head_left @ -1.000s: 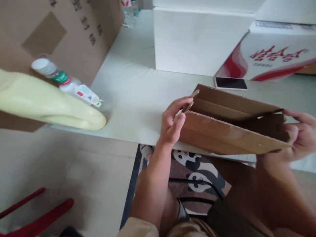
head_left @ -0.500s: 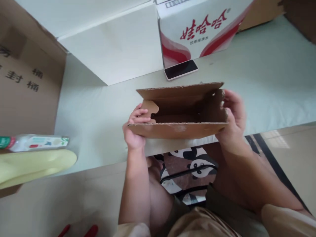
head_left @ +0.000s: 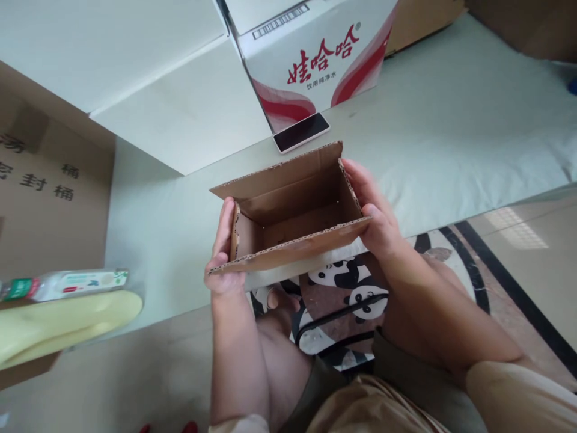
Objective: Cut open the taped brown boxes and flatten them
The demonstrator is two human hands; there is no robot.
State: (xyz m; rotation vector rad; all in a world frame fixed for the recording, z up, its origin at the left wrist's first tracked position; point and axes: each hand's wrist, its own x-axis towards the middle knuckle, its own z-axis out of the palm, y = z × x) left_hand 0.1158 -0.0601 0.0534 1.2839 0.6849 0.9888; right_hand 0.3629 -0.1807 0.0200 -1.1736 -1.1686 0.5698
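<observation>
A small brown cardboard box (head_left: 297,240) is held up between my two hands at the table's near edge, its top facing me. Its long flaps stand out at the front and back, and the inside looks bare. My left hand (head_left: 225,252) grips the left end, fingers along the outer side. At the right end my right hand (head_left: 372,207) is closed on the box, the thumb near the front corner. Just behind the box lies a phone (head_left: 302,132) with a dark screen.
Large white boxes (head_left: 180,108) and a white-and-red carton (head_left: 315,72) stand at the back of the pale green table (head_left: 451,138). A big brown carton (head_left: 49,222), a plastic bottle (head_left: 81,284) and a yellow object (head_left: 72,322) are at left.
The view has shifted. The box has moved left and tilted, so more of its inside shows. The left end flap no longer covers the opening, and my left fingers are now outside that end.
</observation>
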